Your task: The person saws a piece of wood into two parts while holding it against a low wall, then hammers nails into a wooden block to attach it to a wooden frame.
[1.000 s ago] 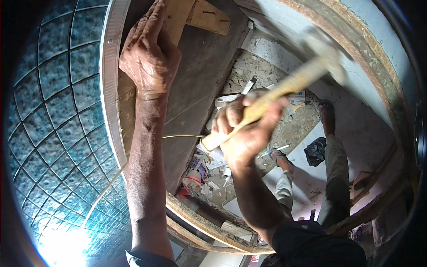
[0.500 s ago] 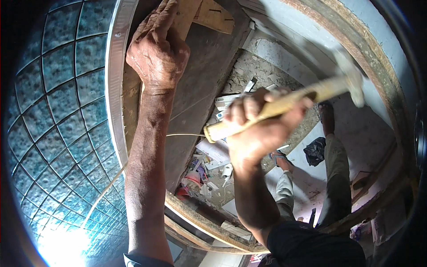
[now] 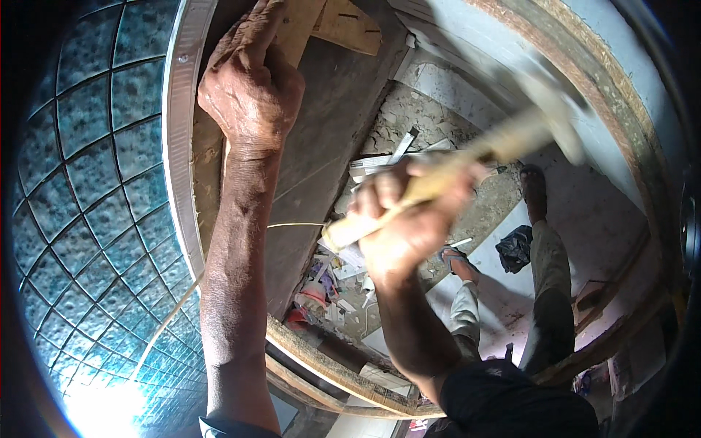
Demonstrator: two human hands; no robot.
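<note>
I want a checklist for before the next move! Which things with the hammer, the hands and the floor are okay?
1. Right hand closed around the handle of the hammer: ok.
2. Hammer head away from the left hand: ok, there is a wide gap between them in the picture.
3. Hammer head tight on its handle: cannot tell, it is blurred.
4. Left fingertips safely placed: cannot tell, they run up to the picture's top edge.
5. Gloves on: not ok, both hands are bare.
6. Floor tidy: not ok, rubble and a black bag lie there.
</note>
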